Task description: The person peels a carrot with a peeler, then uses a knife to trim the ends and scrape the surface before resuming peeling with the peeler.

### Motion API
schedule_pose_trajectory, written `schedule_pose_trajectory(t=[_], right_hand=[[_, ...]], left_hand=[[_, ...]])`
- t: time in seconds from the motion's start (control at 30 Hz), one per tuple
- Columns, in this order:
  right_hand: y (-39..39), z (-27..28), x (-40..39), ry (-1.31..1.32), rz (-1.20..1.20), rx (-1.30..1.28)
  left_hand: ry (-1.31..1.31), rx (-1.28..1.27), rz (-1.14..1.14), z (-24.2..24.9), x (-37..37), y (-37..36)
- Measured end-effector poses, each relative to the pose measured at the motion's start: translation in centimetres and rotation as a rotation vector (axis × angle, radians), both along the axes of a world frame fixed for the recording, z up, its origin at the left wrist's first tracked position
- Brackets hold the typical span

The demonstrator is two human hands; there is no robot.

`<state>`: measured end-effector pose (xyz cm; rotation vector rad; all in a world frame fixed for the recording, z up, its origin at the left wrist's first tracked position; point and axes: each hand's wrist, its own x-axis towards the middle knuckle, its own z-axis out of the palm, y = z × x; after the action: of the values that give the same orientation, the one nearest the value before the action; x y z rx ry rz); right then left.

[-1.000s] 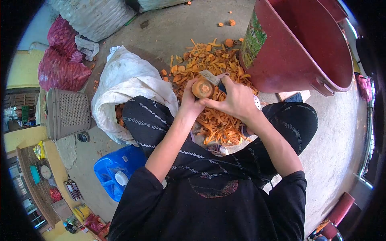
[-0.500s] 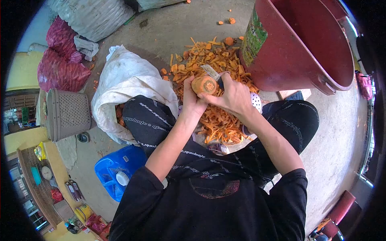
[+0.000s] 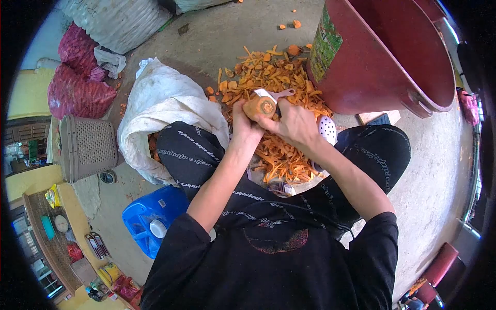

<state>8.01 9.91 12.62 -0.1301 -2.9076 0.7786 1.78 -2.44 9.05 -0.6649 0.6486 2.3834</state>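
Note:
My left hand (image 3: 245, 123) is closed around a thick orange carrot (image 3: 260, 107), its cut end facing me. In my right hand (image 3: 297, 125) is a knife, its pale blade (image 3: 264, 94) lying against the far side of the carrot. The right thumb presses on the near side of the carrot, and the fingers hide most of the knife's handle. Below both hands a heap of carrot peels and cut pieces (image 3: 281, 155) covers the floor between my legs.
A large red bin (image 3: 372, 77) stands at the right of the peels. To the left an open white sack (image 3: 165, 98) holds carrots. Around them are a blue jerrycan (image 3: 150, 219), a grey woven basket (image 3: 89, 150), red mesh sacks (image 3: 80, 93) and a big white sack (image 3: 121, 23).
The knife blade has turned and shifted left, now flatter against the carrot's far side. The carrot has tilted slightly and moved a little left. Both hands keep their hold.

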Motion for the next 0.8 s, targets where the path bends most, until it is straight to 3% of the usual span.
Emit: schedule_pose_trajectory(t=[0.03,0.1,0.23,0.33,0.47,0.73,0.8], right_hand=[[-0.4,-1.7,0.2,-0.033,0.003,-0.046],[-1.4,0.1,0.5,-0.16,-0.101,-0.165],[-0.9,2.0,-0.1,-0.142,-0.023,-0.102],[-1.4,0.9,0.1,-0.198,-0.122,-0.202],[-2.7,0.4,0.1,-0.384,-0.247,-0.645],[-1.2,1.4,0.1,-0.125,-0.043,-0.084],[-1.3,1.0,-0.1,-0.203,-0.102,-0.18]], left_hand=[[0.04,-0.009,0.008,0.3,0.0,0.1],[0.087,-0.016,0.01,1.0,0.0,0.0],[0.072,-0.051,0.049,0.7,-0.4,0.3],[0.076,-0.124,0.074,1.3,-0.3,0.6],[0.143,-0.18,0.091,0.7,-0.9,0.3],[0.113,-0.169,0.058,0.9,-0.4,0.3],[0.079,-0.208,0.099,1.3,-0.5,0.7]])
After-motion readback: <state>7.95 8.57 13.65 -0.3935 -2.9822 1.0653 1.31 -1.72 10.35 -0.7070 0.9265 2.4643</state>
